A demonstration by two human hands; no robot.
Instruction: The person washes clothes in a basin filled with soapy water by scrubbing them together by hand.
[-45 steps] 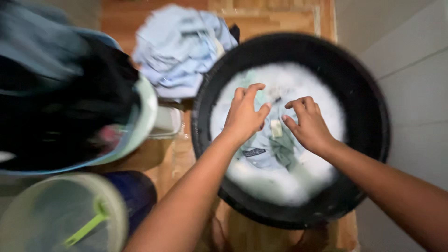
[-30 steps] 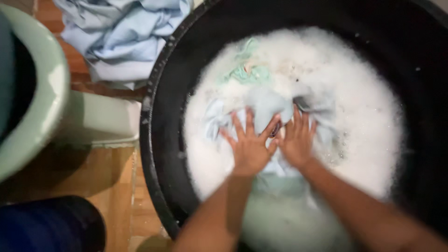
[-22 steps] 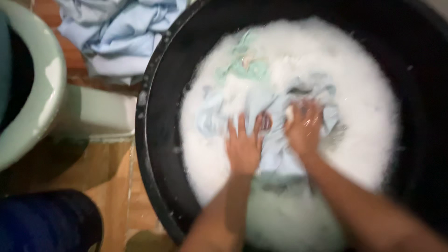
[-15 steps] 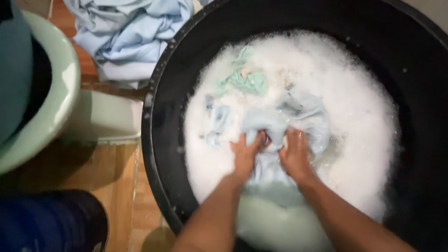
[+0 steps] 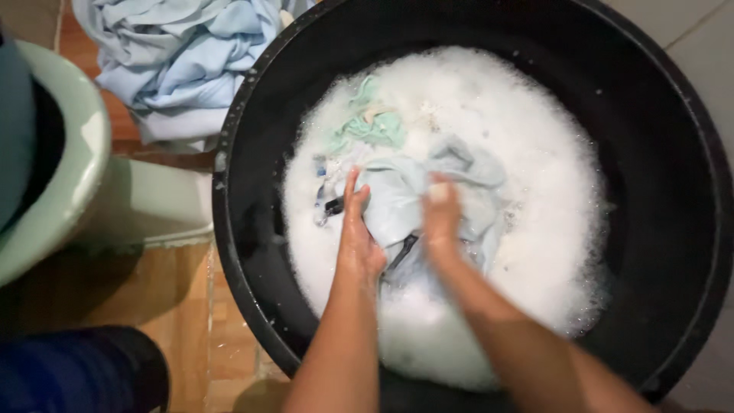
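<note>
A wet pale blue garment lies bunched at the middle of a black plastic basin, half sunk in thick white suds, and is gripped from both sides by a person's two bare hands. The left hand presses against the garment's left edge, fingers stretched along the fold and closed on the cloth beside a small dark patch. The right hand is blurred; it is curled over the garment's upper right part, apparently clenched on the fabric, with foam clinging to the knuckles. The bulk of the cloth sits between the two hands and rises a little above the foam, while its lower end trails down between the wrists into the lather. Just beyond the hands, toward the far wall of the basin, a mint green piece of cloth surfaces through the suds, apart from the grip. Outside the basin, to the upper left, a heap of light blue clothes rests on the wooden floor. A pale green tub stands at the left edge, and a dark blue shape, too dim to identify, fills the bottom left corner
</note>
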